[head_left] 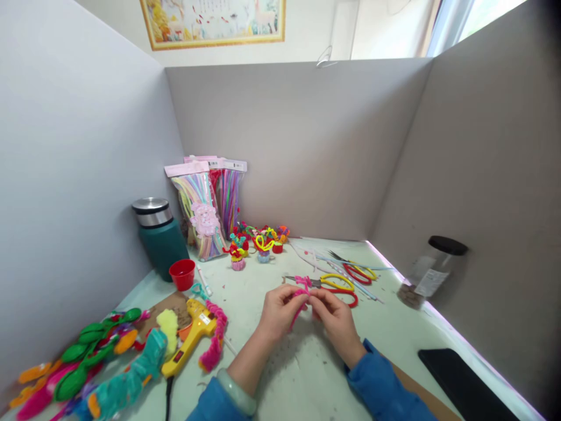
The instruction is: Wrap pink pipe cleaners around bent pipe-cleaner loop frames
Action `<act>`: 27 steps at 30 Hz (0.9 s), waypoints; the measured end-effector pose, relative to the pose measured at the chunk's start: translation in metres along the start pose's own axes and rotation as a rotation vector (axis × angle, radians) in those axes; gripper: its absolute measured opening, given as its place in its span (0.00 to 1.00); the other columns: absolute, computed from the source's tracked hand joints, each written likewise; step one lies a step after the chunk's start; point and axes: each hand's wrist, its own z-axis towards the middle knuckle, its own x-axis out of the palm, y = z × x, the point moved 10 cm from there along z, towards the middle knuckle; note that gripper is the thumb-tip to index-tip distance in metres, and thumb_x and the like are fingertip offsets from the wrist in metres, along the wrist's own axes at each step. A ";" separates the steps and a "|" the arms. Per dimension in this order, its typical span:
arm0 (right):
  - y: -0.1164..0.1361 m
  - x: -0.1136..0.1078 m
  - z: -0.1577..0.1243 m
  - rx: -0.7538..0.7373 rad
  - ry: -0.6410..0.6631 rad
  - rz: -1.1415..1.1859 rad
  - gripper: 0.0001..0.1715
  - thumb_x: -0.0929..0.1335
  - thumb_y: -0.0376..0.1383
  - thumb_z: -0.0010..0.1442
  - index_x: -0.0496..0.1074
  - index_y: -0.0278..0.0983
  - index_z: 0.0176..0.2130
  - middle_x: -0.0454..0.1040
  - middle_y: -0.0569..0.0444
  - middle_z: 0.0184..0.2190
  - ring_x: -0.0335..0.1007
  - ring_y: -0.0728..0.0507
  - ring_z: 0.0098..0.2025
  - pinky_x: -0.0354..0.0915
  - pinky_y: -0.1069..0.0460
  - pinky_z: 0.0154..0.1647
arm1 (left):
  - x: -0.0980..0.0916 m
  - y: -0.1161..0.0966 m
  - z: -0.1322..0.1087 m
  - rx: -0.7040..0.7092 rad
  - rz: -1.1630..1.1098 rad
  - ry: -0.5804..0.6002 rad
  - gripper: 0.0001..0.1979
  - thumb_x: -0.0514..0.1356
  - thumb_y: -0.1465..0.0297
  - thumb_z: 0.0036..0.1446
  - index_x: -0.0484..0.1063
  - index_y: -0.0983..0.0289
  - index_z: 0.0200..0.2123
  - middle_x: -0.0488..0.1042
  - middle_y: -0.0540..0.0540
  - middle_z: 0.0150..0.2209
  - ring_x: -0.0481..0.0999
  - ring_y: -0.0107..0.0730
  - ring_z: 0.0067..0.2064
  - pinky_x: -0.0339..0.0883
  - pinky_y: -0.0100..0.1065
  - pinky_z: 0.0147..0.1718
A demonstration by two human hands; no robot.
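Between both hands is a pink pipe cleaner point(302, 281), bent into small loops at its top, with a tail hanging below the fingers. My left hand point(279, 311) pinches it from the left, thumb and index finger pressed together. From the right, my right hand point(332, 314) pinches the same piece, its fingertips almost meeting those of the left. Just behind the hands lie scissors with yellow and red handles point(337, 283), their blades partly hidden by the pink loops. The fingers cover the middle of the pipe cleaner.
Left stand a teal bottle point(163, 245), a red cup point(182, 275), a yellow glue gun point(190, 339) and fuzzy crafts point(131, 371). Behind are bagged pipe cleaners point(201, 216) and small figures point(263, 248). Right are more scissors point(357, 272), a jar point(432, 275) and a black phone-like slab point(468, 383).
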 end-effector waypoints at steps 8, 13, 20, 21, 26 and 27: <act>-0.004 0.003 0.000 0.080 0.015 0.044 0.15 0.68 0.44 0.52 0.71 0.36 0.36 0.63 0.59 0.17 0.55 0.51 0.19 0.53 0.55 0.19 | 0.001 -0.007 -0.001 0.042 0.022 0.041 0.15 0.55 0.61 0.53 0.75 0.66 0.28 0.72 0.55 0.29 0.69 0.31 0.32 0.61 0.28 0.32; 0.004 0.004 -0.001 -0.018 0.044 0.000 0.14 0.67 0.42 0.53 0.71 0.37 0.37 0.69 0.54 0.25 0.59 0.49 0.22 0.57 0.54 0.21 | 0.004 0.000 -0.001 -0.039 -0.058 0.059 0.16 0.57 0.59 0.51 0.75 0.67 0.28 0.72 0.54 0.26 0.68 0.30 0.29 0.62 0.27 0.29; 0.017 0.001 -0.003 -0.175 0.034 -0.161 0.11 0.65 0.40 0.56 0.71 0.37 0.37 0.71 0.51 0.31 0.66 0.45 0.31 0.63 0.51 0.30 | 0.003 0.003 -0.002 -0.084 -0.068 0.046 0.15 0.58 0.60 0.49 0.75 0.67 0.26 0.70 0.53 0.22 0.67 0.28 0.25 0.60 0.27 0.26; 0.021 0.001 -0.004 -0.212 0.028 -0.202 0.10 0.65 0.39 0.56 0.71 0.38 0.38 0.71 0.51 0.32 0.66 0.44 0.32 0.63 0.51 0.32 | 0.002 -0.001 -0.002 -0.040 -0.013 0.041 0.14 0.57 0.61 0.50 0.76 0.66 0.27 0.71 0.53 0.23 0.67 0.29 0.26 0.60 0.27 0.27; 0.040 0.007 -0.010 -0.375 0.050 -0.362 0.12 0.63 0.37 0.58 0.72 0.40 0.41 0.72 0.49 0.37 0.66 0.41 0.41 0.62 0.46 0.43 | 0.000 -0.014 -0.003 0.112 0.193 0.021 0.12 0.55 0.65 0.53 0.77 0.63 0.29 0.74 0.54 0.28 0.68 0.30 0.30 0.59 0.28 0.31; 0.042 0.008 -0.011 -0.388 0.062 -0.383 0.12 0.63 0.37 0.58 0.72 0.40 0.41 0.72 0.48 0.37 0.66 0.41 0.41 0.62 0.46 0.43 | 0.000 -0.013 -0.003 0.108 0.195 0.019 0.12 0.55 0.65 0.53 0.77 0.63 0.30 0.74 0.54 0.28 0.68 0.31 0.30 0.59 0.28 0.31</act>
